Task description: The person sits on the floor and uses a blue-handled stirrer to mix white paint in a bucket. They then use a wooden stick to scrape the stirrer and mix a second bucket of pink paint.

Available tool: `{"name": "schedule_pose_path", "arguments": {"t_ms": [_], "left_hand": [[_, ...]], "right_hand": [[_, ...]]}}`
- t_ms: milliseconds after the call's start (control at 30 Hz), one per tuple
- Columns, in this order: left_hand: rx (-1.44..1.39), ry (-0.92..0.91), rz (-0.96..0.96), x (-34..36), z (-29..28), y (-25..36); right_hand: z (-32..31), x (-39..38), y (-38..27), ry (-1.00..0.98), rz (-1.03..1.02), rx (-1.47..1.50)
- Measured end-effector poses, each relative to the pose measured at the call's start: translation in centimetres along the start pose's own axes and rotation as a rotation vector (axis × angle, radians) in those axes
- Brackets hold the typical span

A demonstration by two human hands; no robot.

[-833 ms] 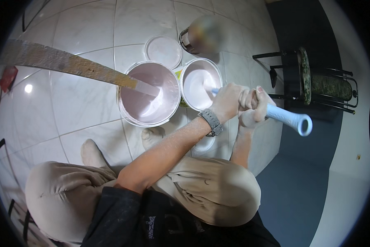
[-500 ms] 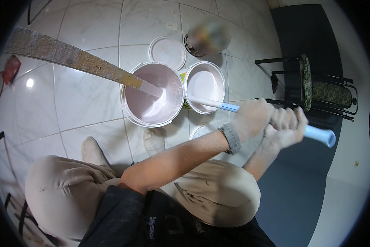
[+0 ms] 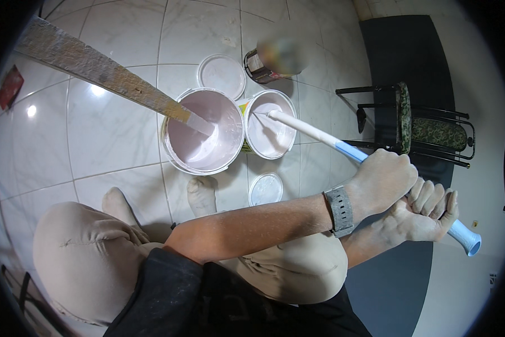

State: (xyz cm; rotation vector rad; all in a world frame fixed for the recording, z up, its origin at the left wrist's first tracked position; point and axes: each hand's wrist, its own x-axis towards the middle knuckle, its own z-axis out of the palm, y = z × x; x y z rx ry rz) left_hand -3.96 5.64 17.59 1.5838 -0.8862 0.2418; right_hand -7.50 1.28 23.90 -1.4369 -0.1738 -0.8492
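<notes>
A long pole (image 3: 314, 133), white with a light blue handle and a flared end, slants from the smaller bucket up to my hands. My left hand (image 3: 384, 181), dusted white and wearing a grey watch, is closed around the blue part. Just beyond it, my right hand (image 3: 426, 216) is wrapped around the handle near the flared end. The pole's far end is over the smaller white bucket (image 3: 292, 135), which holds pale pinkish-white paint. Beside it stands a larger bucket (image 3: 230, 164) with a paint-streaked wooden plank (image 3: 115, 78) leaning in it.
A round lid (image 3: 221, 77) lies behind the buckets, next to a dark can (image 3: 259, 67) with a blurred top. A small lid (image 3: 265, 189) is near my foot (image 3: 201, 196). Black-framed chairs (image 3: 440, 133) stand at right. A red object (image 3: 10, 88) lies far left on the tiles.
Both hands have moved right and toward me, drawing the pole up and back. More of its white shaft now shows, and its far end sits higher in the smaller bucket.
</notes>
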Motion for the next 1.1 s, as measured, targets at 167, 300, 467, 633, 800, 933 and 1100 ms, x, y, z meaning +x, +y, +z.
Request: {"name": "schedule_pose_path", "arguments": {"t_ms": [167,300,467,633,800,933,1100], "left_hand": [[-0.071,-0.086,-0.092,-1.3,1.1,0.3],[-0.003,-0.006,-0.042,-0.9,0.7,-0.2],[-0.032,-0.011,-0.013,-0.4,1.2,-0.5],[-0.025,0.057,0.002,-1.0,1.5,-1.0],[-0.062,0.004,0.005,-0.3,1.8,-1.2],[-0.049,0.034,0.021,-0.3,2.4,-1.3],[0.05,-0.027,-0.071,-0.6,1.2,-1.4]], "right_hand": [[-0.3,-0.3,0.5,0.049,0.032,-0.046],[-0.4,-0.2,0.6,0.086,0.041,-0.058],[-0.5,-0.2,0.3,0.159,0.04,-0.089],[-0.8,-0.3,0.2,0.184,0.044,-0.092],[-1.3,-0.1,-0.1,0.056,0.033,-0.036],[-0.9,-0.1,-0.2,0.108,0.04,-0.065],[2.1,-0.3,1.0,0.481,0.015,-0.195]]}}
